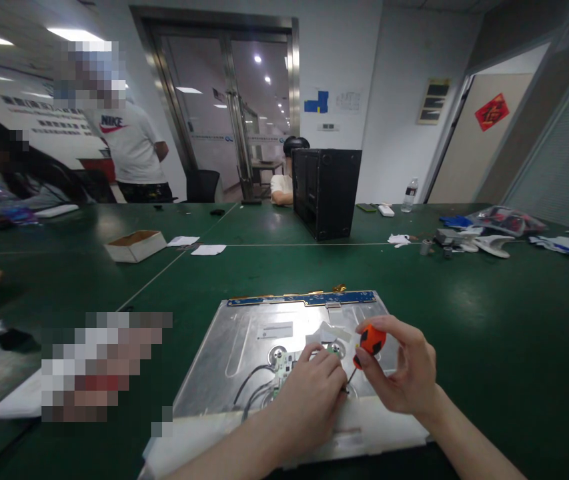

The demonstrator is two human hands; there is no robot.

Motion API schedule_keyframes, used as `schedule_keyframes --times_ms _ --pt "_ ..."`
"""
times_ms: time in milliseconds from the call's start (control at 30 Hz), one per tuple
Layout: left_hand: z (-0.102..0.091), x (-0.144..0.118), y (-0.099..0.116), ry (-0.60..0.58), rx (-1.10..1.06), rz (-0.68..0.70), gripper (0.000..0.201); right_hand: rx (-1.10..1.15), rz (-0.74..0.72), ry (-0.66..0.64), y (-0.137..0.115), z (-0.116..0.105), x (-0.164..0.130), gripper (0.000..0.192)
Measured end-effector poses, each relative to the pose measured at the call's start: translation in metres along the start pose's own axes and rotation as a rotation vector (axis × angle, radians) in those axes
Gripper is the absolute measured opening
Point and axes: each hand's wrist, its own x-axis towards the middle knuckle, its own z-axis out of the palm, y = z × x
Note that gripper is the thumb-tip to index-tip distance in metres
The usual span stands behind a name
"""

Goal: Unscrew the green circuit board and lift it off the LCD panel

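Observation:
A silver metal panel (244,340), the back of a display, lies flat on the green table (489,320) in front of me. My right hand (404,373) grips a screwdriver (370,343) with an orange and black handle, its tip pointing down at the panel. My left hand (309,393) rests on the panel beside a small green circuit board (283,363), fingers curled near the screwdriver tip. Black cables (251,383) run from the board across the panel. A blue strip board (304,299) lines the panel's far edge.
A black computer case (327,192) stands at the middle back. A cardboard box (135,245) and papers lie to the left, a water bottle (410,195) and plastic parts at the right. Other people sit or stand at the far left, and one behind the case.

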Motion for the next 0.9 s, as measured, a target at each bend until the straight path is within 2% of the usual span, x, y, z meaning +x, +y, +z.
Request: schedule_keyframes --times_ms 133,300,433,533,600,633,700,733,833,900 --pt "0.0 0.0 0.0 0.011 -0.014 -0.009 0.014 -0.009 -0.007 -0.006 0.0 0.0 0.001 0.045" --pt "-0.008 0.0 0.003 0.023 -0.044 -0.009 0.004 -0.057 0.017 0.009 0.006 -0.002 -0.003 0.046" --pt "-0.033 -0.002 -0.003 0.183 -0.081 -0.018 0.018 -0.183 0.033 0.008 0.012 -0.006 0.0 0.043" --pt "-0.061 -0.011 -0.022 0.363 -0.065 -0.12 0.019 -0.312 0.072 -0.005 0.017 -0.01 0.006 0.034" --pt "-0.076 -0.025 -0.04 0.403 -0.014 -0.207 0.024 -0.394 0.126 -0.011 0.021 -0.011 0.007 0.028" --pt "-0.081 -0.035 -0.049 0.384 0.02 -0.254 0.027 -0.429 0.162 -0.026 0.024 -0.012 0.006 0.025" --pt "-0.084 -0.06 -0.068 0.366 0.081 -0.309 0.035 -0.492 0.268 -0.111 0.03 -0.012 0.003 0.02" --pt "-0.083 -0.074 -0.077 0.35 0.104 -0.351 0.038 -0.527 0.343 -0.202 0.032 -0.012 0.0 0.016" --pt "-0.066 -0.121 -0.095 0.272 0.168 -0.499 0.045 -0.646 0.585 -0.598 0.033 -0.013 -0.013 0.011" --pt "-0.05 -0.149 -0.101 0.251 0.199 -0.552 0.05 -0.681 0.68 -0.754 0.03 -0.015 -0.023 0.013"
